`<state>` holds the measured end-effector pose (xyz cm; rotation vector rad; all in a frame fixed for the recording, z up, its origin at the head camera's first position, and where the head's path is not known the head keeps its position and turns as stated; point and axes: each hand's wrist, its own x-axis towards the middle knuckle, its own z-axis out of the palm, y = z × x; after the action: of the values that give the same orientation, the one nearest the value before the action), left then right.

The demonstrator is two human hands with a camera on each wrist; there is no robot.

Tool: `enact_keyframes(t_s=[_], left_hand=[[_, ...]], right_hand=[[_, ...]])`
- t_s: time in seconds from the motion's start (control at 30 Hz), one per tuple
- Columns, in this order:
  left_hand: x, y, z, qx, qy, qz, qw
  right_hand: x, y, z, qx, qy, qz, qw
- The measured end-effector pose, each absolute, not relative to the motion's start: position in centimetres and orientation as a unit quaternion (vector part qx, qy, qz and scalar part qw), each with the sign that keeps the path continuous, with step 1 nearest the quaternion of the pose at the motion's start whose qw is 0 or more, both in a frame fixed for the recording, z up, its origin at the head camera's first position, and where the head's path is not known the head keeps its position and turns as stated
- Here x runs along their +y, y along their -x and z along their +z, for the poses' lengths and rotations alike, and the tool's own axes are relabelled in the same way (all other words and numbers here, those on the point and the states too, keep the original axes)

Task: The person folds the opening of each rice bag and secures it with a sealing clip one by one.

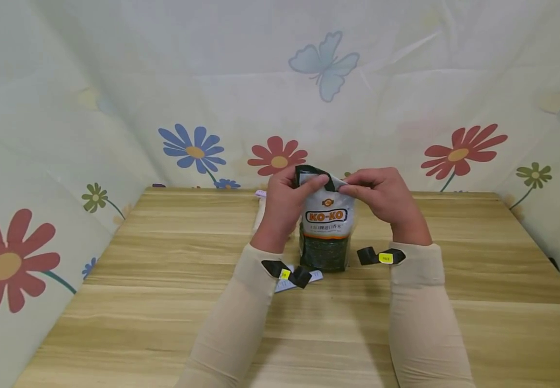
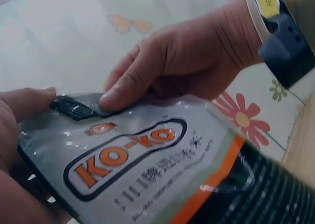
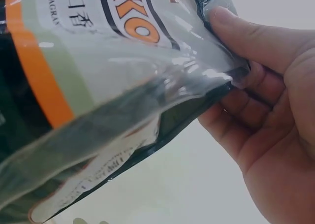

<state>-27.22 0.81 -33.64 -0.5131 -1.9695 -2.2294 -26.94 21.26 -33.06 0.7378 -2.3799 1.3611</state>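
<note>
A plastic bag of rice [image 1: 327, 229] printed KO-KO stands upright on the table, white above and dark green below, with an orange stripe between. Its top edge is folded over toward the front. My left hand [image 1: 283, 202] grips the top left of the bag, thumb across the front. At the top right corner, my right hand [image 1: 385, 195] pinches the folded edge between thumb and fingers. The right wrist view shows that thumb [image 3: 231, 24] pressing on the dark fold, and the bag's creased side.
A pale blue-white patterned strip [image 1: 315, 277] lies on the wooden table [image 1: 187, 302] by the bag's base. Behind my left hand, a pale item with a purple-white end [image 1: 260, 194] is mostly hidden. Flower-printed cloth [image 1: 381, 124] encloses the table's back and sides.
</note>
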Motion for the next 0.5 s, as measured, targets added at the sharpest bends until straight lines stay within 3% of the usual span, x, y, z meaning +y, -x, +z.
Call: enact_keyframes(t_s=[0.27,0.5], left_hand=[[0.35,27.77,-34.52,-0.68,0.18,-0.711,-0.01],[0.4,27.97,-34.4,-0.676,0.171,-0.716,0.017]], right_hand=[[21.15,26.81,-33.06,-0.829,-0.252,0.472,0.163],[20.39,27.34,-33.44,-0.818,-0.273,0.46,0.211]])
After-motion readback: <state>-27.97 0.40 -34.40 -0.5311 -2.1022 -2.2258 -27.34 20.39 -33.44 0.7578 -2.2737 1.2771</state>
